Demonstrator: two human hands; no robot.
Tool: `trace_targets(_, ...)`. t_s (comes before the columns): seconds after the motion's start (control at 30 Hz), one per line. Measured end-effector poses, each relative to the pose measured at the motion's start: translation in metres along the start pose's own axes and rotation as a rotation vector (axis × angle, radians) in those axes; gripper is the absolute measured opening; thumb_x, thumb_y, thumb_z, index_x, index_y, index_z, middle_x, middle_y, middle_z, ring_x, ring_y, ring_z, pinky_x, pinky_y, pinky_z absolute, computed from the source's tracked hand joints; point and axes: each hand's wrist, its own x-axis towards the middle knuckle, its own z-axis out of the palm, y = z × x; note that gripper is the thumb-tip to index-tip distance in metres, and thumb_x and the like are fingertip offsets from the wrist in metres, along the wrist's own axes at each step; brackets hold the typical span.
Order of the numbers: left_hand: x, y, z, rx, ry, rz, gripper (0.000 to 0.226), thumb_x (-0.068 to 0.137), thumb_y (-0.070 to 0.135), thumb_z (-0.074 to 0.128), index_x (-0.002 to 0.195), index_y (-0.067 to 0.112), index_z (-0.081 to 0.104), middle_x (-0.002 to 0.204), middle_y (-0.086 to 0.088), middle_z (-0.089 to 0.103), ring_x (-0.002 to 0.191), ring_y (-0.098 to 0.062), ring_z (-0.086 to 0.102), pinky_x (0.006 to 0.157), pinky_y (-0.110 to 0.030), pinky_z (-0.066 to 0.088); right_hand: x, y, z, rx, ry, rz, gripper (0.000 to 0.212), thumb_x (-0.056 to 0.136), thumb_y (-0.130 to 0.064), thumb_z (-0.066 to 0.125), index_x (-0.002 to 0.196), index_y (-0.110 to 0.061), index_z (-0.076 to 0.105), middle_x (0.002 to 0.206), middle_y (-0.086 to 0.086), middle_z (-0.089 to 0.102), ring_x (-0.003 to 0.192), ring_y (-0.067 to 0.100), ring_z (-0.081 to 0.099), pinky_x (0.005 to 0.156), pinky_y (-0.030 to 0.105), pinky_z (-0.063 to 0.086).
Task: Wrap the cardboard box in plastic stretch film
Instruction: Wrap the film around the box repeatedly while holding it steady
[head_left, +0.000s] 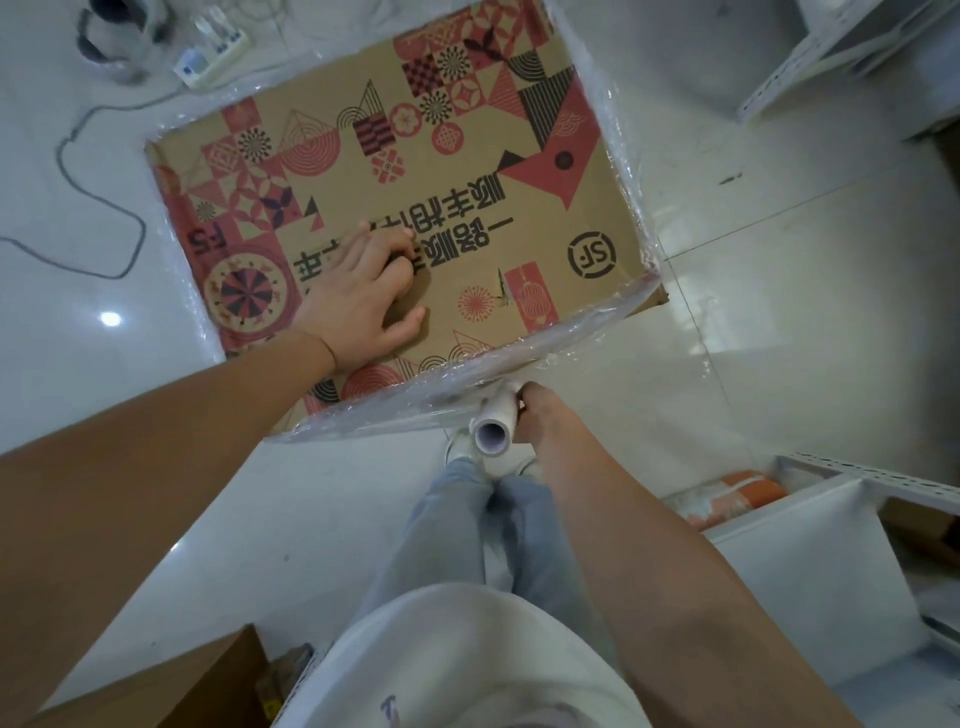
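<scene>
The cardboard box (415, 197) stands on the white floor (779, 260), film (447, 400) clinging along its near and right edges. The left hand (358, 296) rests on the box's top, fingers loosely bent, holding nothing. Just beside the box's near edge, the right hand (545, 421) grips the stretch film roll (493, 434).

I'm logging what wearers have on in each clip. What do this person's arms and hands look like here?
Both forearms are bare, no sleeves reaching them. The left hand and right hand wear no gloves, rings or watch that I can see. A faint line crosses the left wrist; I cannot tell what it is.
</scene>
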Motion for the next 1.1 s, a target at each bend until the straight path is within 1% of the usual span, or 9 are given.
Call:
trace_targets(0.13, -0.002, 0.002, -0.002, 0.007, -0.005, -0.005, 0.032, 0.085, 0.037, 0.044, 0.083, 0.006, 0.046, 0.120, -0.022, 0.050, 0.121, -0.033, 0.038, 0.112, -0.051, 0.021, 0.017, 0.011, 0.002, -0.141, 0.036, -0.047, 0.041, 0.100, -0.031, 0.042, 0.084, 0.006, 0.047, 0.053, 0.014, 0.058, 0.060, 0.027, 0.048, 0.057, 0.037, 0.042)
trace_targets(0.27, -0.001, 0.004, -0.001, 0.036, -0.019, -0.016, 0.032, 0.085, 0.037, 0.045, 0.084, 0.005, 0.046, 0.120, -0.021, 0.049, 0.120, -0.036, 0.043, 0.114, -0.049, 0.019, 0.045, 0.003, -0.004, -0.320, 0.048, -0.062, 0.028, 0.093, -0.030, 0.060, 0.097, -0.004, 0.050, 0.076, 0.011, 0.057, 0.067, 0.025, 0.057, 0.073, 0.039, 0.053)
trace_targets(0.4, 0.001, 0.005, -0.002, 0.060, 0.003, -0.027, 0.033, 0.085, 0.038, 0.043, 0.092, 0.005, 0.045, 0.120, -0.019, 0.047, 0.120, -0.033, 0.040, 0.114, -0.043, 0.014, 0.038, -0.013, -0.017, -0.279, 0.077, -0.021, 0.026, 0.094, -0.024, 0.058, 0.103, -0.003, 0.047, 0.112, 0.015, 0.061, 0.113, 0.030, 0.060, 0.099, 0.043, 0.048)
trace_targets(0.67, 0.006, 0.010, -0.008, 0.188, -0.055, -0.022, 0.051, 0.091, 0.034, 0.035, 0.137, 0.014, 0.044, 0.135, -0.020, 0.046, 0.123, -0.034, 0.041, 0.116, -0.035, 0.007, 0.034, -0.027, -0.021, -0.308, -0.146, -0.116, 0.025, 0.102, -0.014, 0.035, 0.083, -0.015, 0.051, 0.084, 0.003, 0.054, 0.072, 0.015, 0.056, 0.058, 0.024, 0.053)
trace_targets(0.77, 0.006, 0.023, -0.010, 0.216, -0.026, -0.075, 0.047, 0.090, 0.031, 0.038, 0.129, 0.011, 0.055, 0.130, -0.019, 0.054, 0.117, -0.035, 0.050, 0.102, -0.048, 0.038, 0.033, -0.032, -0.023, -0.363, -0.133, -0.107, 0.010, 0.097, -0.014, 0.048, 0.098, -0.012, 0.058, 0.105, 0.007, 0.062, 0.093, 0.023, 0.062, 0.072, 0.031, 0.056)
trace_targets(0.83, 0.013, 0.040, -0.012, 0.199, 0.047, -0.159, 0.042, 0.089, 0.031, 0.041, 0.117, 0.008, 0.063, 0.119, -0.017, 0.060, 0.105, -0.036, 0.057, 0.083, -0.047, 0.052, 0.027, -0.044, -0.028, -0.365, -0.083, -0.054, 0.030, 0.092, -0.018, 0.060, 0.120, -0.007, 0.057, 0.123, 0.010, 0.062, 0.110, 0.024, 0.061, 0.087, 0.034, 0.053)
trace_targets(0.97, 0.046, 0.072, -0.009, 0.216, 0.236, -0.430, 0.031, 0.089, 0.031, 0.047, 0.079, 0.005, 0.061, 0.083, -0.011, 0.060, 0.073, -0.029, 0.057, 0.057, -0.032, 0.042, 0.023, -0.066, -0.041, -0.318, -0.026, -0.074, 0.036, 0.091, -0.024, 0.056, 0.123, -0.009, 0.058, 0.103, 0.009, 0.067, 0.089, 0.023, 0.065, 0.063, 0.034, 0.055)
trace_targets(1.03, 0.062, 0.079, -0.005, 0.236, 0.290, -0.563, 0.029, 0.088, 0.030, 0.050, 0.073, 0.005, 0.055, 0.078, -0.012, 0.057, 0.072, -0.028, 0.053, 0.058, -0.032, 0.037, 0.022, -0.069, -0.043, -0.291, -0.040, -0.069, 0.037, 0.088, -0.029, 0.059, 0.119, -0.009, 0.061, 0.103, 0.008, 0.068, 0.091, 0.023, 0.065, 0.071, 0.034, 0.056)
trace_targets(1.1, 0.068, 0.078, 0.002, 0.248, 0.274, -0.621, 0.031, 0.088, 0.032, 0.049, 0.075, 0.005, 0.053, 0.081, -0.014, 0.055, 0.076, -0.029, 0.051, 0.064, -0.036, 0.039, 0.024, -0.071, -0.043, -0.309, -0.132, -0.100, 0.043, 0.097, -0.030, 0.048, 0.132, -0.006, 0.052, 0.130, 0.008, 0.059, 0.118, 0.028, 0.058, 0.087, 0.035, 0.049)
